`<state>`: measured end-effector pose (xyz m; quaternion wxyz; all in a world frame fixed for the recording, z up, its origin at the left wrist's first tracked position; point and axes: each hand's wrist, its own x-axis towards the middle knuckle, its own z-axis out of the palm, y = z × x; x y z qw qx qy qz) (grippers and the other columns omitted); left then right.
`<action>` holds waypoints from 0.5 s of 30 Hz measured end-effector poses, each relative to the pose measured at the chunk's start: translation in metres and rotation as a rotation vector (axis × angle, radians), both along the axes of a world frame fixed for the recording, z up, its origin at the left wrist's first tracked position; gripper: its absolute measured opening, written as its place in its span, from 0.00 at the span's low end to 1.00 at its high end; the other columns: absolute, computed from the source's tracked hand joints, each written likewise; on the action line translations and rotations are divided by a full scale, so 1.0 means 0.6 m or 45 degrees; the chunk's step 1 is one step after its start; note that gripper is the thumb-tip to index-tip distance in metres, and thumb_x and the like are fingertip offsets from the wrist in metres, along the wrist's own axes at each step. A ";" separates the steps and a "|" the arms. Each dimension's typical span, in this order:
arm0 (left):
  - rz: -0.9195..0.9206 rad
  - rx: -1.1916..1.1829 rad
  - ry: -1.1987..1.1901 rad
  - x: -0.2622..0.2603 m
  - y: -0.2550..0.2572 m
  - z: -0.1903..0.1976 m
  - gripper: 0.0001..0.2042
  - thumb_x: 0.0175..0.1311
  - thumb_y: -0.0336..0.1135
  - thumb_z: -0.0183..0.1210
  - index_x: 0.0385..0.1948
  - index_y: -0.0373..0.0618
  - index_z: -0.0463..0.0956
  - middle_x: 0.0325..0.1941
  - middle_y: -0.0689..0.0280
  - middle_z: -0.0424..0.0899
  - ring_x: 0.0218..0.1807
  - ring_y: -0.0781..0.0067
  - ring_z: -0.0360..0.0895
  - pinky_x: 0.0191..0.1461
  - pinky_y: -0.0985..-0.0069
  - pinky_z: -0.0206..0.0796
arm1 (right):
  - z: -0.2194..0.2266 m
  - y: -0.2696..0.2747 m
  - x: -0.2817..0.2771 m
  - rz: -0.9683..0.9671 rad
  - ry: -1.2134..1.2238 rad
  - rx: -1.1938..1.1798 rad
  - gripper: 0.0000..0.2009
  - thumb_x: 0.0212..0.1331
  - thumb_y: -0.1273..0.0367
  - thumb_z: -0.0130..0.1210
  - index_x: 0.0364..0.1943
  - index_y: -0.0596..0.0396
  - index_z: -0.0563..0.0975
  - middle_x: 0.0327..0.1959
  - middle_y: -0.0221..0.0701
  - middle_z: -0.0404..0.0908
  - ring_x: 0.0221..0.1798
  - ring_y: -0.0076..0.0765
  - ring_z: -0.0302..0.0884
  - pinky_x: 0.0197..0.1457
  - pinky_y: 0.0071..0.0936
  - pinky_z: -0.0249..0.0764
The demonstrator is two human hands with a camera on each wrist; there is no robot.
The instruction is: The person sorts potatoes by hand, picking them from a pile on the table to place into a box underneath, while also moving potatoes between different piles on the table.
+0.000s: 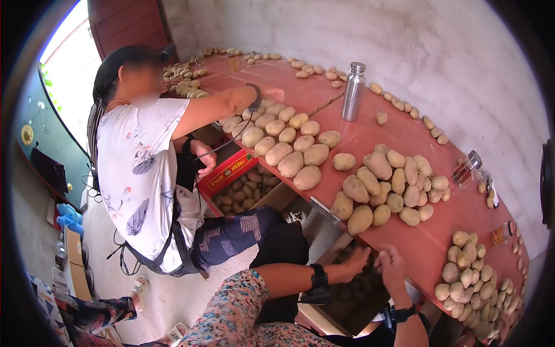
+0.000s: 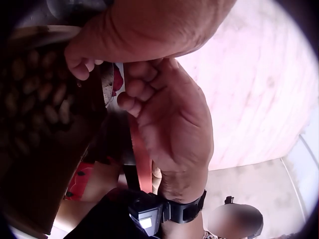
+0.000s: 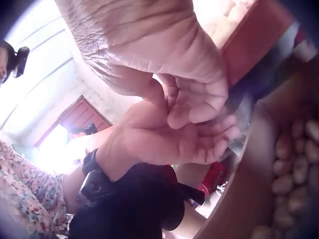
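With the head view as a clock face, the person's left hand point(image 1: 350, 265) is at 5 o'clock, fingers relaxed and nearly straight, nothing visible in them. The right hand point(image 1: 391, 266) is just beside it, toward 4 o'clock, its fingers loosely bent and holding nothing that shows; whether the 2 touch, I cannot tell. Beneath them sits an open-topped, brown cardboard carton point(image 3: 249, 174) of oval, tan potatoes point(image 3: 299, 169). More potatoes lie on the flat, reddish table point(image 1: 416, 248): a heap point(image 1: 398, 180) at 3 o'clock and another point(image 1: 466, 277) at 4 o'clock.

To handle these well, I judge, wrap the whole hand round 1 potato at a time, keep clear of the table's edge, and set it down rather than drop it, since heaped potatoes may roll and bruise.

The red, printed cardboard carton point(image 1: 231, 169) at 9 o'clock reads "FRESH APPLE". The cylindrical, silvery metal bottle point(image 1: 354, 92) at 1 o'clock shows no readable brand.
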<state>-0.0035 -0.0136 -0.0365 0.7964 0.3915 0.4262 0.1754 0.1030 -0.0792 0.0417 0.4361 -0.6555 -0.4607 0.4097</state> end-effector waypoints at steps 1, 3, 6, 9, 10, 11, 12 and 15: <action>0.000 -0.005 -0.002 0.000 0.000 -0.003 0.21 0.64 0.52 0.43 0.50 0.46 0.60 0.45 0.65 0.69 0.44 0.72 0.68 0.44 0.64 0.63 | 0.025 0.009 0.006 -0.105 0.111 0.053 0.09 0.62 0.71 0.43 0.40 0.59 0.73 0.21 0.25 0.72 0.25 0.17 0.69 0.26 0.16 0.67; -0.029 0.034 0.038 -0.003 0.002 -0.008 0.20 0.64 0.54 0.42 0.49 0.50 0.61 0.44 0.69 0.69 0.43 0.74 0.68 0.42 0.64 0.63 | 0.041 0.020 0.008 -0.215 0.227 0.101 0.08 0.62 0.71 0.43 0.40 0.59 0.73 0.20 0.24 0.71 0.24 0.16 0.68 0.26 0.15 0.65; -0.087 0.037 0.132 -0.014 0.008 -0.009 0.19 0.63 0.52 0.45 0.47 0.51 0.64 0.43 0.69 0.70 0.43 0.74 0.69 0.42 0.68 0.63 | 0.022 0.021 0.010 -0.138 0.058 0.144 0.08 0.63 0.70 0.45 0.39 0.59 0.73 0.22 0.24 0.70 0.24 0.16 0.66 0.27 0.17 0.65; -0.048 0.014 0.052 -0.021 0.013 -0.012 0.15 0.61 0.46 0.48 0.43 0.49 0.66 0.41 0.69 0.72 0.41 0.75 0.70 0.41 0.70 0.63 | 0.013 0.019 0.002 -0.061 -0.122 0.216 0.09 0.62 0.69 0.45 0.41 0.58 0.73 0.20 0.24 0.71 0.23 0.17 0.65 0.26 0.17 0.63; -0.034 0.011 0.088 -0.020 0.017 0.000 0.14 0.60 0.44 0.48 0.43 0.49 0.67 0.41 0.69 0.72 0.41 0.75 0.71 0.41 0.71 0.63 | 0.015 0.021 0.004 -0.056 -0.136 0.210 0.09 0.63 0.69 0.44 0.41 0.58 0.73 0.21 0.23 0.71 0.24 0.17 0.65 0.27 0.17 0.64; -0.064 0.020 0.098 -0.022 0.017 0.011 0.14 0.60 0.43 0.48 0.44 0.48 0.67 0.41 0.69 0.72 0.42 0.74 0.71 0.41 0.70 0.64 | 0.022 0.023 0.008 -0.059 -0.211 0.204 0.09 0.63 0.69 0.44 0.41 0.58 0.73 0.21 0.24 0.71 0.24 0.17 0.66 0.27 0.17 0.64; -0.066 0.039 0.110 -0.021 0.015 0.017 0.14 0.60 0.42 0.48 0.44 0.48 0.67 0.42 0.68 0.72 0.43 0.74 0.71 0.41 0.70 0.64 | 0.026 0.025 0.015 -0.110 -0.227 0.174 0.09 0.63 0.69 0.44 0.41 0.58 0.73 0.21 0.24 0.71 0.24 0.17 0.66 0.27 0.17 0.64; -0.130 0.036 0.087 -0.023 0.014 0.014 0.15 0.59 0.42 0.48 0.45 0.47 0.66 0.43 0.68 0.72 0.44 0.73 0.70 0.42 0.70 0.64 | 0.031 0.051 0.025 -0.230 -0.048 0.127 0.08 0.61 0.69 0.47 0.38 0.58 0.73 0.21 0.30 0.73 0.26 0.22 0.70 0.32 0.22 0.68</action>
